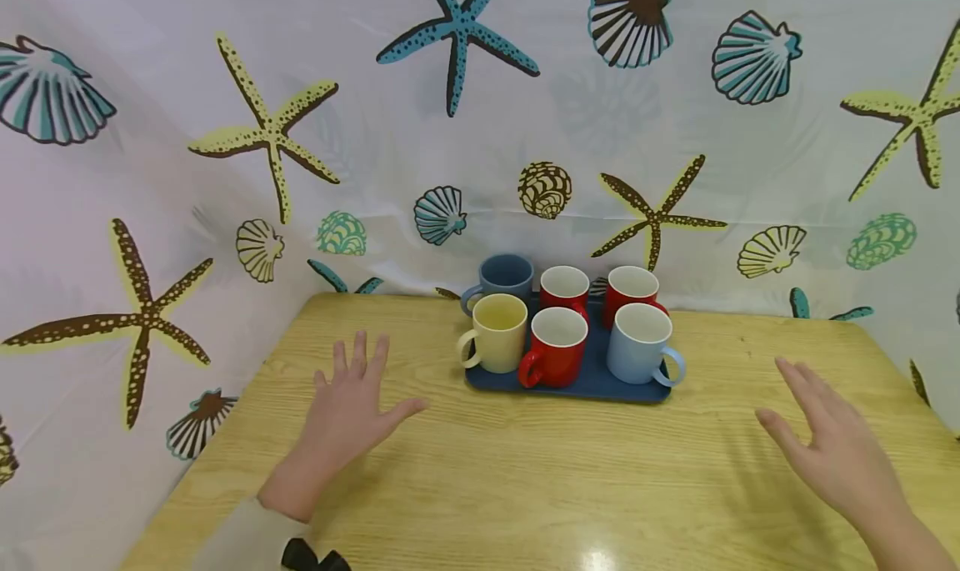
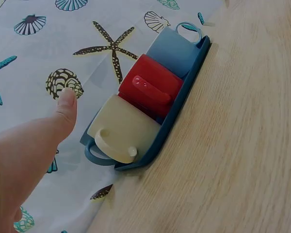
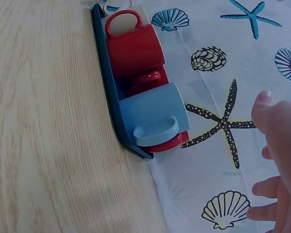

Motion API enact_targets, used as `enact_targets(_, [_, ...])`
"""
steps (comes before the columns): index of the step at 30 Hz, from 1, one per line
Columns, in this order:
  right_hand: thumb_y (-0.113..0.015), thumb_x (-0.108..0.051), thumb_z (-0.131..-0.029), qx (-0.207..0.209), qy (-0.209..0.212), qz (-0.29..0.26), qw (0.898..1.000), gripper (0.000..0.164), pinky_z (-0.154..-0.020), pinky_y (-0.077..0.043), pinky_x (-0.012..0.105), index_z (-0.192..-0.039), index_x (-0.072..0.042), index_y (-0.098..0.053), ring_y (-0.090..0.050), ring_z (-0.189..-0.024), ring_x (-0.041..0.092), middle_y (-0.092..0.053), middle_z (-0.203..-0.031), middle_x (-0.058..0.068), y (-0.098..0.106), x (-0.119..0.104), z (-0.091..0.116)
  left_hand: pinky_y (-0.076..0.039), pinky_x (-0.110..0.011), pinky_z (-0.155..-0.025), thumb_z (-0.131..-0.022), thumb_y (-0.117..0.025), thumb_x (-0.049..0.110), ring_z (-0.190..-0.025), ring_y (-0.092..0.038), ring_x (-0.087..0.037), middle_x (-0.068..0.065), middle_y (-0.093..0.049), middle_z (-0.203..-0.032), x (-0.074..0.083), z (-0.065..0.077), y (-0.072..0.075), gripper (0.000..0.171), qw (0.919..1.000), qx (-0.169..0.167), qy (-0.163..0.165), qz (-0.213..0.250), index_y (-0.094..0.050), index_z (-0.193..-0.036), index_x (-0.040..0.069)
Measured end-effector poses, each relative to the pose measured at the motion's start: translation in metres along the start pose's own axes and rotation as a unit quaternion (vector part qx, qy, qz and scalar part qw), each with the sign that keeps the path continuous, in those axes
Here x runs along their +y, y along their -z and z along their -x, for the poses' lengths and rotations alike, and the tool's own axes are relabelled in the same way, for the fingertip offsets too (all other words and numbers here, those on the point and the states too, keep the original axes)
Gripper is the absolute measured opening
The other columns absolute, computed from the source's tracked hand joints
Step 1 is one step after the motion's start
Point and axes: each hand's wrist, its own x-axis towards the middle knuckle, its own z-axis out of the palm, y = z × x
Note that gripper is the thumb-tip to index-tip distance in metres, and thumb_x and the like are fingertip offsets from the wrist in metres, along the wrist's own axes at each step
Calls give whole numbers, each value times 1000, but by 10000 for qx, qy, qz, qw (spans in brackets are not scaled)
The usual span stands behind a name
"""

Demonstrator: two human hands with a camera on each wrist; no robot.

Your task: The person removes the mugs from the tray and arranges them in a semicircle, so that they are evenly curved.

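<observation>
A dark blue tray (image 1: 570, 390) carries several mugs in two rows. In front stand a cream-yellow mug (image 1: 501, 338), a red mug (image 1: 557, 350) and a light blue mug (image 1: 637, 348). Behind them are a dark blue mug (image 1: 507, 272) and two more red mugs, partly hidden. My left hand (image 1: 348, 408) hovers over the table left of the tray, fingers spread, touching nothing. To the right, my right hand (image 1: 840, 446) is held in the air with straight fingers and holds nothing. Each wrist view shows its own hand apart from the mugs.
The wooden table (image 1: 480, 471) extends in front of the tray and to both sides. A white curtain (image 1: 360, 137) printed with starfish and shells hangs behind the table and along its sides. The tray stands close to the table's back edge.
</observation>
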Motion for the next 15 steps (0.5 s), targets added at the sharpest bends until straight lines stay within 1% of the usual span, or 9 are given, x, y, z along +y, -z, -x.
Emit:
enact_targets(2, [-49, -39, -96, 42, 67, -186, 9998, 67, -89, -22, 70, -149, -15, -18, -25, -126, 52, -24, -146, 27, 0, -3, -3, -17, -72, -93, -78, -47, 74, -134, -7, -50, -26, -9, -150, 2, -5, -5, 103, 9997, -15, -54, 246, -15, -149, 7])
enact_targets(4, [-50, -37, -96, 40, 100, -379, 9992, 66, -87, -25, 69, -149, -15, -19, -28, -125, 52, -25, -146, 26, -1, -7, -6, -18, -72, -93, -76, -50, 74, -134, -10, -48, -26, -12, -150, 4, -10, -9, 103, 9991, -16, -41, 419, -20, -148, 6])
enact_targets(9, [-48, -37, -97, -37, -30, -677, 9977, 63, -80, -32, 69, -149, -17, -20, -36, -116, 54, -34, -139, 30, -5, -13, -18, -24, -71, -91, -71, -57, 74, -131, -23, -48, -28, -27, -144, 9, -22, -18, 102, 9985, -26, 69, 543, -34, -142, 4])
enact_targets(11, [-46, -38, -97, -45, -107, -771, 9970, 61, -76, -34, 68, -149, -16, -21, -39, -115, 53, -37, -136, 31, -7, -16, -22, -27, -69, -91, -70, -57, 75, -129, -26, -48, -28, -32, -142, 12, -26, -21, 102, 9983, -54, 67, 568, -37, -140, 4])
enact_targets(12, [-46, -38, -97, -39, -122, -862, 9962, 61, -77, -35, 67, -148, -15, -22, -40, -115, 52, -38, -136, 31, -9, -17, -25, -29, -68, -90, -69, -55, 78, -129, -28, -47, -28, -32, -142, 14, -28, -23, 104, 9982, -104, 83, 583, -36, -140, 4])
enact_targets(15, [-43, -39, -98, -163, -217, -1182, 9926, 60, -79, -39, 63, -148, -13, -23, -43, -115, 49, -38, -137, 29, -14, -20, -31, -37, -63, -86, -65, -49, 83, -123, -40, -44, -24, -32, -143, 18, -35, -28, 109, 9966, -280, 220, 745, -33, -142, 7])
